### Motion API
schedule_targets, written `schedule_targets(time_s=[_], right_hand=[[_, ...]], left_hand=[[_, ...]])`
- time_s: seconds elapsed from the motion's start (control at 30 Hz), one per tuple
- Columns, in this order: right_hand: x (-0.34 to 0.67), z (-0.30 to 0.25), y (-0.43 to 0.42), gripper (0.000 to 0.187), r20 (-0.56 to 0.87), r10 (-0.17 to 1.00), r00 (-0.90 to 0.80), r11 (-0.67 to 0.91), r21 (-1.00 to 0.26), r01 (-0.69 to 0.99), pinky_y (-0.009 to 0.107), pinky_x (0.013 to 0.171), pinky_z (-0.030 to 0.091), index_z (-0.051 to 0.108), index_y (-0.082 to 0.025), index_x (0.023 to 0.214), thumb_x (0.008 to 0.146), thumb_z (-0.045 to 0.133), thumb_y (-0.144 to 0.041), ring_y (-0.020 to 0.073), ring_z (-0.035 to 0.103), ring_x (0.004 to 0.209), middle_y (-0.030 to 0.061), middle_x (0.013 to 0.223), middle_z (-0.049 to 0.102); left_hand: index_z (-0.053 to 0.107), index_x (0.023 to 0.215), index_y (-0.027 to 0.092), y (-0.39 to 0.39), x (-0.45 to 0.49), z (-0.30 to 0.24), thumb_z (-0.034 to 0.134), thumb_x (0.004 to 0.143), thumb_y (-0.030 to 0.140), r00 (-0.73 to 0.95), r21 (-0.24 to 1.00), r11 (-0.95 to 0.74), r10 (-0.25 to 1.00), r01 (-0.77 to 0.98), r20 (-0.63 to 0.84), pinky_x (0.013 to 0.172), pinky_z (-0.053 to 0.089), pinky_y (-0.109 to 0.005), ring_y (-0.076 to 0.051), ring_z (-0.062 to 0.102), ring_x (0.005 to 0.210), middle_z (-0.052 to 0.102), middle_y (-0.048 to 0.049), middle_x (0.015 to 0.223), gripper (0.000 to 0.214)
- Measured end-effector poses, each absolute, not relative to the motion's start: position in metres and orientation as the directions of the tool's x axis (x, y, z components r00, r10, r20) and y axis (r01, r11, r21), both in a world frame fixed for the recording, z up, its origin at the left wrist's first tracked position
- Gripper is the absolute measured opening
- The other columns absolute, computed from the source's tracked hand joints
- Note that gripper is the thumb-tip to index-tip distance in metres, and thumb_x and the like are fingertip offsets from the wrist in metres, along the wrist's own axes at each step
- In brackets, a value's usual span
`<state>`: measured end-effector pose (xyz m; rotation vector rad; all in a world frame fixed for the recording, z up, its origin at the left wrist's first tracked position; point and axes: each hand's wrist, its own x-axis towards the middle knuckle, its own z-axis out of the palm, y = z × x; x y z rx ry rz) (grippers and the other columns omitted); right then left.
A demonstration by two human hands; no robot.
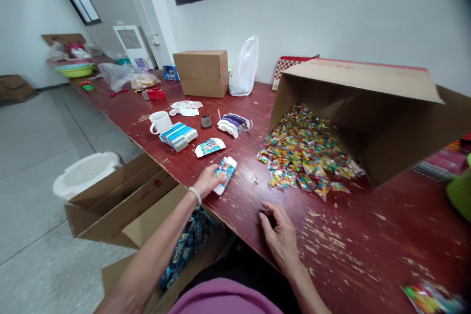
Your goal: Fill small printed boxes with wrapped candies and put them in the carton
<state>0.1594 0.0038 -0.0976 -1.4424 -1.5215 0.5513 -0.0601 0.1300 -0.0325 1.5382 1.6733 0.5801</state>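
Note:
My left hand (206, 181) has its fingers on a small blue-and-white printed candy box (227, 172) near the table's front edge; white flaps show at the box's ends. To the right, my right hand (280, 233) rests by the table edge, fingers loosely curled, with a gap between thumb and forefinger and nothing in it. A heap of small clear candy packets (305, 149) spills from a big carton (368, 76) lying on its side. Just beyond my left hand lies another flat printed box (210, 147), and a stack of blue-striped flat cartons (179, 136) sits farther left.
A white mug (160, 121), a dark phone-like object (206, 121) and a purple-and-white bundle (234, 124) stand on the red table (257, 108). Behind them are a closed carton (206, 73) and a white bag (245, 66). Below the edge, an open carton holds blue packs (187, 245).

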Motion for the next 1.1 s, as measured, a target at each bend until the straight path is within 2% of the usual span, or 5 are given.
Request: schedule_targets(time_s=[0.23, 0.37, 0.53, 0.73, 1.1], right_hand=[[0.154, -0.074, -0.008, 0.048, -0.032, 0.974, 0.223, -0.016, -0.997, -0.072, 0.035, 0.079, 0.053, 0.057, -0.019, 0.122, 0.083, 0.065, -0.045, 0.0213, 0.065, 0.086, 0.0084, 0.102, 0.069], [0.15, -0.045, -0.018, 0.034, -0.086, 0.992, 0.093, -0.061, -0.969, -0.24, 0.028, 0.072, 0.052, 0.065, -0.02, 0.106, 0.083, 0.067, -0.046, 0.0182, 0.065, 0.081, 0.0058, 0.095, 0.071], [0.147, -0.02, -0.033, 0.03, -0.079, 0.996, -0.034, -0.086, -0.942, -0.323, 0.023, 0.065, 0.05, 0.063, -0.023, 0.109, 0.087, 0.066, -0.042, 0.0141, 0.062, 0.076, 0.0029, 0.092, 0.069], [0.149, -0.015, -0.04, 0.036, -0.064, 0.997, -0.044, -0.074, -0.961, -0.266, 0.019, 0.046, 0.04, 0.059, -0.024, 0.117, 0.088, 0.061, -0.046, 0.0088, 0.052, 0.055, -0.0009, 0.081, 0.063], [0.146, -0.016, -0.044, 0.044, -0.04, 0.996, -0.086, -0.059, -0.971, -0.231, 0.024, 0.08, 0.052, 0.054, -0.028, 0.128, 0.087, 0.066, -0.041, 0.0151, 0.064, 0.09, 0.0036, 0.104, 0.067]], left_hand=[[0.064, 0.109, 0.016, 0.02, -0.023, -0.032, 0.076, 0.07, 0.038, 0.555, 0.929, 0.344, 0.751, 0.136, -0.359, 0.066, 0.048, -0.024, -0.012, 0.059, 0.07, 0.067, -0.0033, 0.089, 0.046], [0.065, 0.104, 0.015, 0.003, -0.019, -0.027, 0.08, 0.066, 0.035, 0.771, 0.76, 0.632, 0.557, -0.153, -0.308, 0.066, 0.05, -0.028, -0.017, 0.065, 0.066, 0.068, -0.0067, 0.087, 0.046], [0.072, 0.089, 0.005, -0.003, -0.015, -0.02, 0.077, 0.059, 0.043, 0.948, 0.603, 0.786, 0.283, -0.141, -0.147, 0.066, 0.052, -0.036, -0.026, 0.069, 0.061, 0.071, -0.0136, 0.075, 0.048], [0.072, 0.083, 0.011, -0.012, -0.009, -0.023, 0.086, 0.049, 0.034, 0.89, 0.63, 0.756, 0.397, -0.178, -0.226, 0.055, 0.051, -0.028, -0.022, 0.068, 0.056, 0.07, -0.0065, 0.066, 0.044], [0.069, 0.078, 0.009, -0.017, -0.005, -0.02, 0.079, 0.064, 0.03, 0.746, 0.775, 0.602, 0.603, -0.193, -0.282, 0.053, 0.055, -0.03, -0.019, 0.066, 0.053, 0.069, -0.0084, 0.067, 0.027]])
